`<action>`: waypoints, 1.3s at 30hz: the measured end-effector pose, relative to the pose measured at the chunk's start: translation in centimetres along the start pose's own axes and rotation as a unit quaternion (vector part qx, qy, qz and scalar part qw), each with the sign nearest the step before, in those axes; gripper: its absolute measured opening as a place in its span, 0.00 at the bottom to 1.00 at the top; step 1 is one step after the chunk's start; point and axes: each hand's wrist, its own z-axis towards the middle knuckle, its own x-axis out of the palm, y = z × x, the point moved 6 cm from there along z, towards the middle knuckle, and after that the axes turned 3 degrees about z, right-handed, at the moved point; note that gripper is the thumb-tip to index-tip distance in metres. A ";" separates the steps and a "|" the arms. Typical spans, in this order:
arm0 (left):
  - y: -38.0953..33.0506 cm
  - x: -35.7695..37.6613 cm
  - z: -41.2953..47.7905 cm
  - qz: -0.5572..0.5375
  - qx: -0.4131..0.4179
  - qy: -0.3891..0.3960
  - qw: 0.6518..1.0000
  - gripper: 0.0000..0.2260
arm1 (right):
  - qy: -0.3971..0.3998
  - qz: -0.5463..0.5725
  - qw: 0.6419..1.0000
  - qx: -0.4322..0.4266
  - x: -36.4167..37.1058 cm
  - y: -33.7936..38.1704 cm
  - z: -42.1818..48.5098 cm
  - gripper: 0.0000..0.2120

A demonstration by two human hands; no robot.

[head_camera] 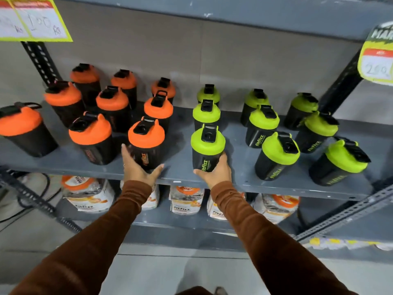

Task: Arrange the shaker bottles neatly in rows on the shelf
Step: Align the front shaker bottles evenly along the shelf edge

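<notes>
Grey shelf: left hand cupped the front orange-lidded shaker, right hand gripped the front green-lidded shaker, both at the shelf's front edge with a bare strip between. Fingertips hidden behind bottles. "Fitfizz" was legible; price tag read "200".

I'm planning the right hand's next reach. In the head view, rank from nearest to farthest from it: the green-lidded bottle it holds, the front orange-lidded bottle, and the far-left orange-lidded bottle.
1. Green-lidded black shaker bottle, in the right hand.
2. Front orange-lidded black shaker bottle, leftward, at the left hand.
3. Far-left orange-lidded black shaker bottle, at the shelf's left end.
</notes>
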 end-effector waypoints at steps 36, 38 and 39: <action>0.6 -1.2 0.9 0.105 -0.087 0.066 0.988 0.43 | 0.018 -0.013 1.000 0.006 -0.5 -0.1 -0.7 0.37; 1.1 -1.2 1.3 0.100 -0.089 0.075 0.988 0.45 | 0.024 0.000 1.000 0.003 -0.5 -0.3 -0.7 0.41; 1.5 -1.2 1.5 0.097 -0.091 0.082 0.988 0.47 | 0.029 0.003 1.000 0.000 -0.5 -0.4 -0.7 0.42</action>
